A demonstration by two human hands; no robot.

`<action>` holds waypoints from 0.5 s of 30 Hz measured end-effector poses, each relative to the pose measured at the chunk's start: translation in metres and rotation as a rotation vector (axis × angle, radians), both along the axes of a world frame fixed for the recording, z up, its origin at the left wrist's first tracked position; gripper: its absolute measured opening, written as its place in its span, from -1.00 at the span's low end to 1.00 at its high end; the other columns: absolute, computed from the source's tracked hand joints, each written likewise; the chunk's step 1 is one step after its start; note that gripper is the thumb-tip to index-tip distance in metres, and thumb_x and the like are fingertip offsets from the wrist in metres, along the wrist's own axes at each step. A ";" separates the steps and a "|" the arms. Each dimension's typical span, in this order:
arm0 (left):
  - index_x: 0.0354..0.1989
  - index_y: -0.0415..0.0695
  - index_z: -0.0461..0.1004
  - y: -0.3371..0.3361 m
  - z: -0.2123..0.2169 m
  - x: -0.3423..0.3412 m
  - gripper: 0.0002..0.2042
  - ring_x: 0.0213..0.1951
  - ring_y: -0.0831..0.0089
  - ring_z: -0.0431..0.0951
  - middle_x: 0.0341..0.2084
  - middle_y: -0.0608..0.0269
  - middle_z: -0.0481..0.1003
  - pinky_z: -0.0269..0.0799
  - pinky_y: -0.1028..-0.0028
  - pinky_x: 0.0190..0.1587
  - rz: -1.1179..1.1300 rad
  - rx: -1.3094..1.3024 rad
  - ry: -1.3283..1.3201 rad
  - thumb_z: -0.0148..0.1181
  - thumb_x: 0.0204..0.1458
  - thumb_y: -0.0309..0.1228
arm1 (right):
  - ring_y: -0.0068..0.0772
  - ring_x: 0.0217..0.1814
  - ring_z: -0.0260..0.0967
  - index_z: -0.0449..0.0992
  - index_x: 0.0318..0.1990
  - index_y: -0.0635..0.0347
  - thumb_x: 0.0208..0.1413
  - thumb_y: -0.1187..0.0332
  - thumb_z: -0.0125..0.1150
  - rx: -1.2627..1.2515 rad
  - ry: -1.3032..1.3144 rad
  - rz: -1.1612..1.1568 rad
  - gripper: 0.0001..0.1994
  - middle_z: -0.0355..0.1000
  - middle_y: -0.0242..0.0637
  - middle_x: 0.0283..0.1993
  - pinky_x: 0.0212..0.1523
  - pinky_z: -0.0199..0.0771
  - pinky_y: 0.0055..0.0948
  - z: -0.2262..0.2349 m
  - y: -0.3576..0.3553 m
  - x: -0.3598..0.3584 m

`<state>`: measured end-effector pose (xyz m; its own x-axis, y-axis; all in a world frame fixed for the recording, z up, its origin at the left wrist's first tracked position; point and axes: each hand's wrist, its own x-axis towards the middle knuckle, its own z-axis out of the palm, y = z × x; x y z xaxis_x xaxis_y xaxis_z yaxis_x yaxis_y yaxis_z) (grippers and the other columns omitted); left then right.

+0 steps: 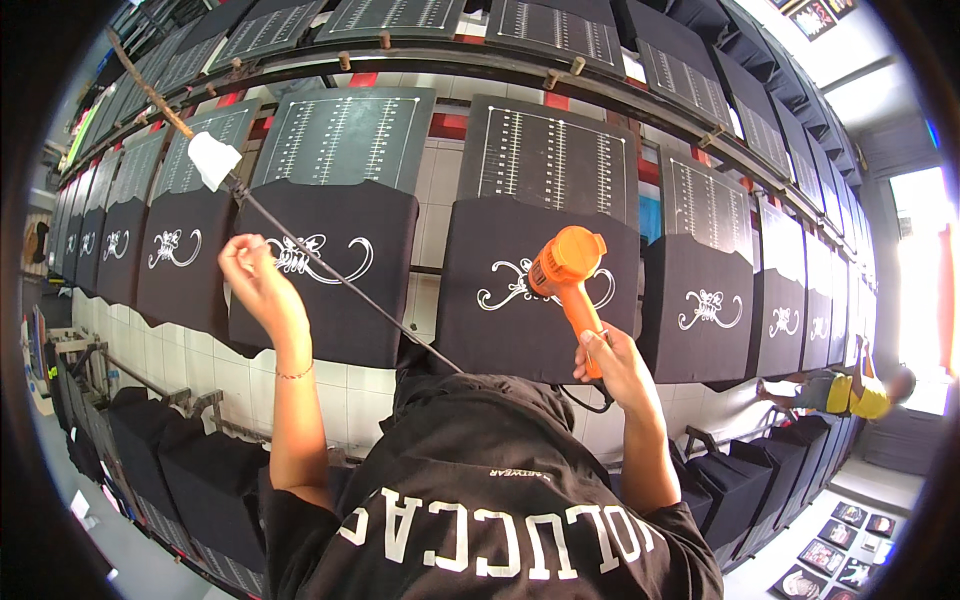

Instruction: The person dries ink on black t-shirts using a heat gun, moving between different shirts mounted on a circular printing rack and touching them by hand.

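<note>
Your right hand [612, 360] is clamped on the orange heat gun [568, 275] at frame centre, aimed at a black printed shirt [530, 300]. Your left hand [255, 280], centre-left, pinches the dark cord [340, 280].

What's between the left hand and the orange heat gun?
In the head view, the black cord slants across the printed black shirt, between left hand and orange heat gun.

An orange heat gun [566, 275] faces a black shirt [535, 300] printed with white swirls [510, 285].
</note>
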<state>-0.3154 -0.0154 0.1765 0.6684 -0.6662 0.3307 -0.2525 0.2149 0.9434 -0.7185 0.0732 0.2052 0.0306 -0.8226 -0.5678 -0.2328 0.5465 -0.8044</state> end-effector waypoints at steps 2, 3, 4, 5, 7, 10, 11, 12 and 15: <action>0.01 -0.13 0.31 0.009 -0.039 0.005 -0.73 -0.22 0.60 0.39 -0.20 0.32 0.40 0.31 0.53 -0.16 -0.030 0.155 0.102 0.04 0.27 -0.24 | -0.58 -0.48 0.43 0.42 -0.10 0.30 0.36 0.15 0.02 -0.004 0.007 0.017 -0.68 0.42 -0.38 -0.44 -0.45 0.45 -0.57 -0.004 -0.012 0.001; 0.13 -0.10 0.24 0.021 -0.054 -0.003 -0.60 -0.15 0.54 0.41 -0.06 0.27 0.40 0.32 0.51 -0.10 -0.187 0.279 0.171 0.03 0.29 -0.11 | -0.58 -0.48 0.43 0.42 -0.11 0.29 0.36 0.15 0.02 -0.013 0.010 0.022 -0.69 0.42 -0.38 -0.44 -0.45 0.45 -0.57 -0.007 -0.018 0.001; 0.26 -0.06 0.17 0.032 -0.069 -0.012 -0.48 -0.09 0.49 0.43 0.08 0.22 0.40 0.33 0.49 -0.03 -0.344 0.417 0.227 0.02 0.30 0.02 | -0.58 -0.48 0.43 0.42 -0.13 0.28 0.37 0.15 0.02 -0.024 0.016 0.028 -0.69 0.42 -0.38 -0.44 -0.45 0.45 -0.57 -0.008 -0.024 0.001; 0.35 -0.03 0.09 0.046 -0.076 -0.028 -0.45 -0.03 0.38 0.48 0.15 0.14 0.41 0.36 0.44 0.01 -0.530 0.428 0.476 -0.06 0.33 0.02 | -0.57 -0.48 0.43 0.42 -0.14 0.27 0.37 0.15 0.01 -0.033 0.012 0.045 -0.69 0.42 -0.37 -0.44 -0.45 0.45 -0.58 -0.012 -0.030 0.000; 0.30 -0.17 0.18 0.064 -0.073 -0.043 -0.53 0.00 0.30 0.54 0.01 0.04 0.52 0.41 0.36 0.09 -1.015 0.430 0.746 -0.18 0.40 -0.10 | -0.57 -0.49 0.43 0.42 -0.13 0.27 0.37 0.15 0.01 -0.038 -0.014 0.074 -0.69 0.41 -0.37 -0.45 -0.45 0.44 -0.58 -0.015 -0.039 -0.003; -0.13 -0.15 0.44 0.085 -0.086 -0.049 -0.65 -0.42 0.48 0.49 -0.52 0.33 0.42 0.48 0.45 -0.18 -0.903 0.462 0.944 -0.15 0.40 -0.13 | -0.58 -0.48 0.43 0.43 -0.13 0.28 0.37 0.14 0.02 -0.042 -0.025 0.088 -0.68 0.41 -0.37 -0.45 -0.45 0.44 -0.58 -0.015 -0.046 -0.004; -0.15 -0.14 0.44 0.091 -0.091 -0.045 -0.67 -0.45 0.51 0.45 -0.54 0.36 0.37 0.47 0.45 -0.21 -0.790 0.549 0.843 -0.13 0.39 -0.13 | -0.58 -0.48 0.43 0.43 -0.13 0.29 0.36 0.13 0.04 -0.039 -0.021 0.085 -0.67 0.41 -0.37 -0.44 -0.44 0.44 -0.57 -0.013 -0.046 -0.001; -0.18 -0.13 0.43 0.096 -0.095 -0.038 -0.68 -0.49 0.53 0.41 -0.56 0.39 0.32 0.47 0.44 -0.25 -0.677 0.631 0.740 -0.12 0.39 -0.14 | -0.58 -0.48 0.43 0.44 -0.13 0.30 0.35 0.13 0.06 -0.037 -0.018 0.081 -0.66 0.41 -0.36 -0.44 -0.44 0.44 -0.57 -0.011 -0.046 -0.002; -0.20 -0.17 0.42 0.102 -0.111 -0.018 -0.72 -0.48 0.38 0.46 -0.55 0.26 0.38 0.49 0.34 -0.25 -0.327 0.886 0.278 -0.07 0.35 -0.19 | -0.59 -0.49 0.43 0.44 -0.11 0.29 0.35 0.14 0.06 -0.043 -0.051 0.135 -0.67 0.40 -0.37 -0.45 -0.44 0.43 -0.58 -0.013 -0.051 -0.012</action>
